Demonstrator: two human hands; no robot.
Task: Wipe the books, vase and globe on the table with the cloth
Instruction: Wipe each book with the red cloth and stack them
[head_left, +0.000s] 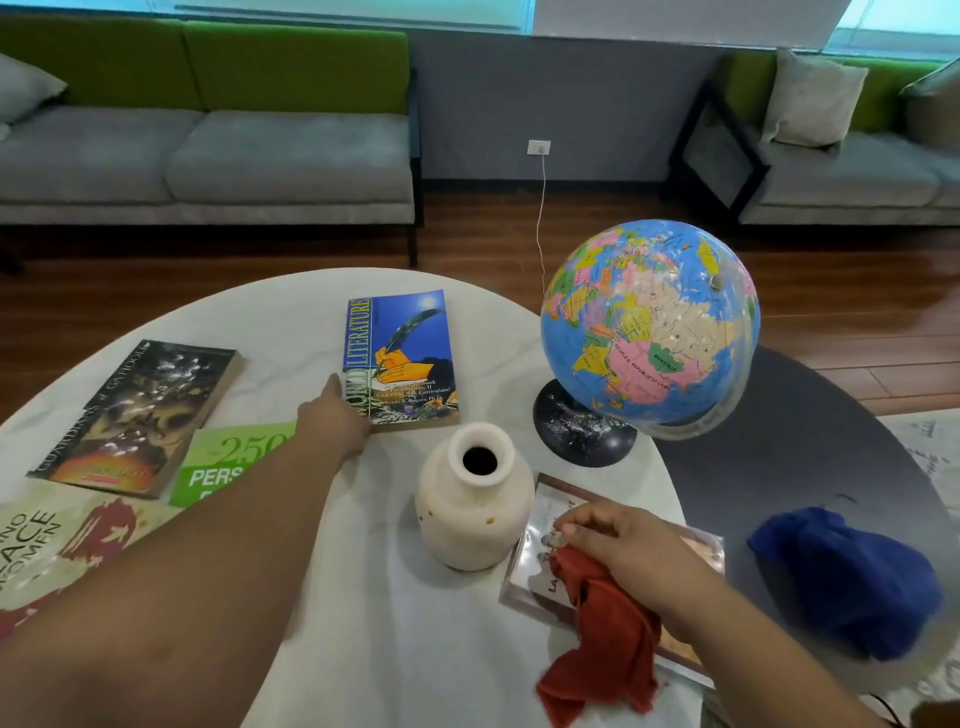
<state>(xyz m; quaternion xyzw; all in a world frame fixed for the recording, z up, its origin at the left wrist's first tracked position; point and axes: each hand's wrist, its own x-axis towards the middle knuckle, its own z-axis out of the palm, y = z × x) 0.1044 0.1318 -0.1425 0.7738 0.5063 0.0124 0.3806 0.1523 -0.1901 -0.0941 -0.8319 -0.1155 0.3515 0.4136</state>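
Note:
My right hand grips a red cloth over a glossy book at the near right of the white table. My left hand reaches across the table and touches the near left corner of the blue World Literature book; how its fingers lie is hidden. A cream vase stands upright between my arms. The globe tilts on its black base at the right. A dark book, a green book and a beige book lie at the left.
A blue cloth bundle sits on a dark round table to the right. Grey and green sofas line the far wall. A white cord hangs from a wall socket down to the wooden floor.

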